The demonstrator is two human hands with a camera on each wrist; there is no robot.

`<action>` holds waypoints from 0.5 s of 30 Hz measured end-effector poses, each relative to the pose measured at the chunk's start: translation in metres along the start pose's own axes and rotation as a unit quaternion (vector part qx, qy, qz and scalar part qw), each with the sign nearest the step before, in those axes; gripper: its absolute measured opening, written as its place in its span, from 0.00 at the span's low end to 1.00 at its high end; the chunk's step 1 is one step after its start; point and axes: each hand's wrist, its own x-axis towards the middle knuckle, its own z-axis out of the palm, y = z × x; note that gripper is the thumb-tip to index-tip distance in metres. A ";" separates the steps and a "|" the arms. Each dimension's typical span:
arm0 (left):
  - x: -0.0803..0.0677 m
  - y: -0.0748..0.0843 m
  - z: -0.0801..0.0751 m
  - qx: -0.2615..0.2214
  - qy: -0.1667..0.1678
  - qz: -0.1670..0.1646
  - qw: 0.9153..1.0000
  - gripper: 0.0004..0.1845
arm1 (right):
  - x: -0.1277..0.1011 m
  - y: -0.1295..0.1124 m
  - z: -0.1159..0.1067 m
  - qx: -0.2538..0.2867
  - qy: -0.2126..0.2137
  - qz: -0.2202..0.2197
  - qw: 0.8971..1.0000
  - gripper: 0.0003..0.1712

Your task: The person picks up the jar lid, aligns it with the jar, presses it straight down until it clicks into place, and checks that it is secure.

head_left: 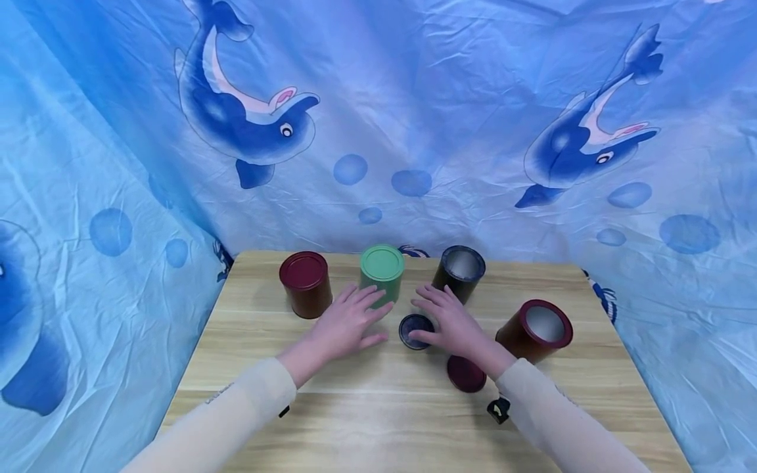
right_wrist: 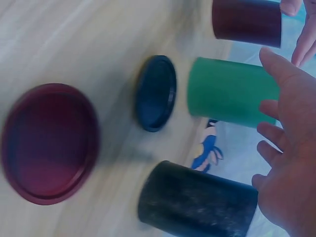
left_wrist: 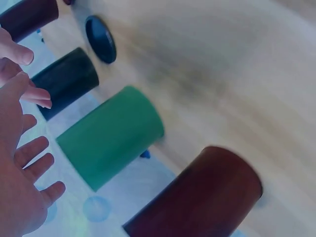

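Fingers of the left hand (head_left: 349, 322) spread and relaxed, holding nothing, tips just at the near side of the green can (head_left: 382, 270); whether they touch it can't be told. Fingers of the right hand (head_left: 451, 323) also straight and loose, empty, hovering over or beside the dark blue lid (head_left: 415, 330), which lies flat on the table (head_left: 248, 368) between both hands. Green can is upright with lid on, at the back centre of the table, near the far edge. Closed maroon can (head_left: 305, 283) stands to its left, well apart from the left edge. Black can (head_left: 459, 270), open-topped, stands right of the green can, near the back edge, just behind the right hand. Open maroon can (head_left: 535, 330) sits tilted toward the camera on the right side, some room between it and the right edge. Maroon lid (head_left: 466, 374) lies flat under the right wrist. Front half of the table is bare wood, plenty of room toward the near edge. Dolphin cloth (head_left: 378, 118) hangs behind and at both sides.
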 end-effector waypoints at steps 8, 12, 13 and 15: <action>-0.007 0.014 0.028 -0.039 -0.005 -0.014 0.999 0.34 | -0.015 0.011 0.018 0.010 -0.029 0.021 0.999 0.41; -0.007 0.018 0.045 -0.063 -0.015 -0.032 0.997 0.34 | -0.020 0.017 0.027 -0.005 -0.038 0.027 0.999 0.43; -0.008 0.019 0.049 -0.070 -0.019 -0.038 0.997 0.34 | -0.021 0.019 0.030 -0.008 -0.038 0.027 0.999 0.43; -0.009 0.021 0.056 -0.081 -0.025 -0.047 0.995 0.34 | -0.023 0.022 0.035 -0.010 -0.042 0.029 0.999 0.43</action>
